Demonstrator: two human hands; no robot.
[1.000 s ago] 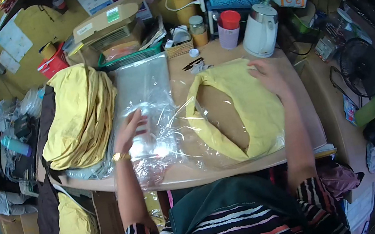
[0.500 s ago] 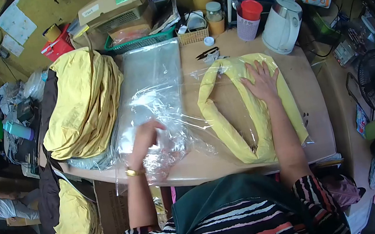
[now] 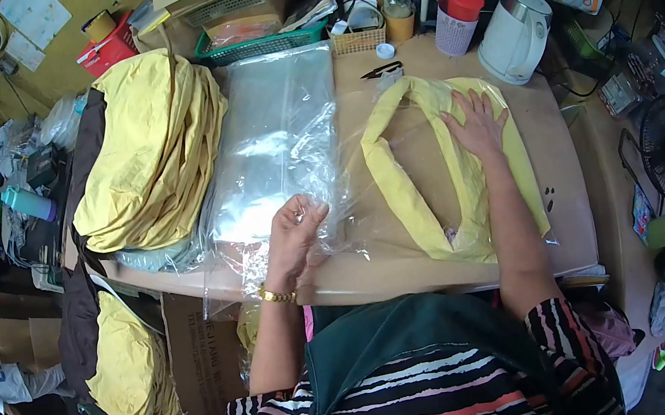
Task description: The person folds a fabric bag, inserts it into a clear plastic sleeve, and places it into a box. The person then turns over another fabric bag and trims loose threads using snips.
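My left hand [image 3: 297, 231], with a gold bracelet at the wrist, is closed in a pinch on clear plastic film [image 3: 341, 206] left of the folded yellow cloth. My right hand [image 3: 478, 124] lies flat with spread fingers on the right part of that folded yellow cloth [image 3: 403, 204], whose long oval opening bares the brown tabletop. Clear film covers at least part of the cloth and stretches toward my left hand. Beside it lies a stack of clear plastic bags [image 3: 277, 97], glossy and partly crumpled near my left hand.
A tall pile of yellow cloth [image 3: 151, 159] stands at the left. Thread snips [image 3: 382, 71], a white kettle [image 3: 514, 38], a red cup [image 3: 463, 3] and baskets line the back. More yellow cloth [image 3: 125, 368] hangs below the table's left edge. A person [image 3: 3, 381] is at far left.
My left hand has moved right toward the yellow cloth, drawing film along. My right hand stays flat on the cloth. The whole view has shifted slightly.
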